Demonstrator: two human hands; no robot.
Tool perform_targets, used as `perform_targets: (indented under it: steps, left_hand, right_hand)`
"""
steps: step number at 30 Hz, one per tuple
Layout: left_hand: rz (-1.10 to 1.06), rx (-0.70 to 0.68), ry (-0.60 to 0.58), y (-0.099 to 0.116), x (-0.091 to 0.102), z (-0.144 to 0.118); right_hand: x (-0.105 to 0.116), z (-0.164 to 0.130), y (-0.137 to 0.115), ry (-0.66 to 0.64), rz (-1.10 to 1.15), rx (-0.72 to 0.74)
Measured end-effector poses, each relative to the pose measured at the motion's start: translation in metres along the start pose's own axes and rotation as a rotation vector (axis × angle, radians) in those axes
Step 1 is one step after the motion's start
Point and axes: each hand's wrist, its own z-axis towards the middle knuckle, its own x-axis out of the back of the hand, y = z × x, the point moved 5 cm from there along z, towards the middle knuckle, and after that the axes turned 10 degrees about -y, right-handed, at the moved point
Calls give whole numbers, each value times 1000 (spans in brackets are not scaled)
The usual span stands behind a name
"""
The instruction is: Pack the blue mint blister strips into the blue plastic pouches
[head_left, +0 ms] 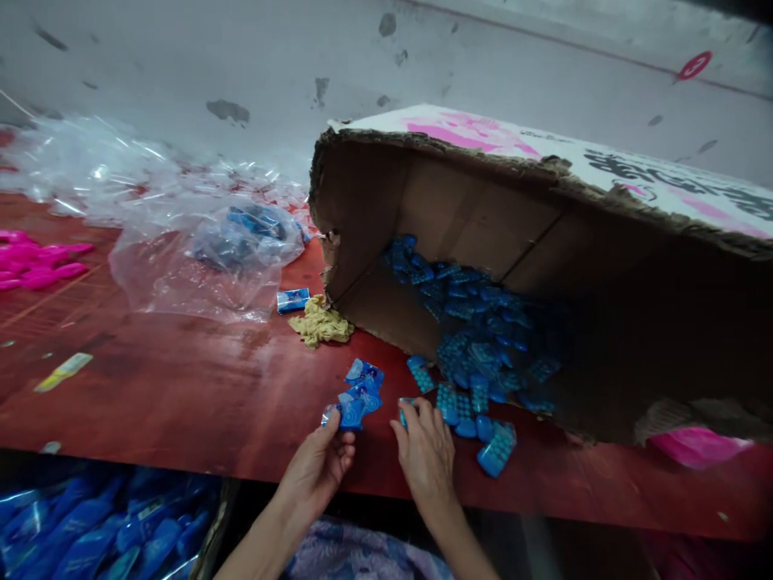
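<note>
I see my left hand (317,467) pinching a small blue packet (349,412) just in front of the tipped cardboard box (459,201). My right hand (426,455) rests fingers on another packet (406,405) at the box's mouth, beside the blue pile (477,346) spilling out. A yellow rag (321,324) lies left of the box.

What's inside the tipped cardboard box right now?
The cardboard box lies on its side, holding a heap of small blue packets that spills onto the red table. Its right interior is dark; anything there is hidden.
</note>
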Motion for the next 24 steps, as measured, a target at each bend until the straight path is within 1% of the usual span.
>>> perform_targets:
  steps: [1, 3, 5, 7, 8, 10, 12, 14, 15, 17, 21, 24]
  left_hand:
    - [-25, 7, 1, 0, -1, -1]
    - [-60, 22, 9, 2, -2, -4]
    - [-85, 36, 17, 2, -3, -5]
    - [-108, 43, 14, 2, -3, -5]
    - [-116, 45, 11, 1, -4, -5]
    - [-122, 47, 8, -2, -5, -4]
    - [-118, 42, 11, -4, -6, -3]
    - [-110, 35, 10, -6, -8, -3]
    - [-107, 32, 7, -6, -9, -3]
    - [-102, 23, 0, -7, -10, -2]
    - [-91, -2, -24, -8, -11, 0]
    - [-94, -29, -35, -8, -10, -1]
  right_hand:
    - [-3, 1, -5, 3, 56, 36]
    - [-8, 5, -9, 17, 174, 56]
    - [-10, 8, -7, 31, 286, 39]
    - [-12, 12, -1, 12, 451, 11]
    - [-12, 14, 2, -18, 575, -12]
    - [-12, 15, 6, -106, 893, -75]
    - [-9, 15, 5, -182, 1203, -128]
    - [-3, 12, -3, -223, 1378, -139]
    - [1, 11, -7, -226, 1398, -132]
    - [7, 8, -14, -209, 1349, -104]
    - [15, 5, -23, -97, 1130, 12]
    - [17, 2, -26, -54, 960, 106]
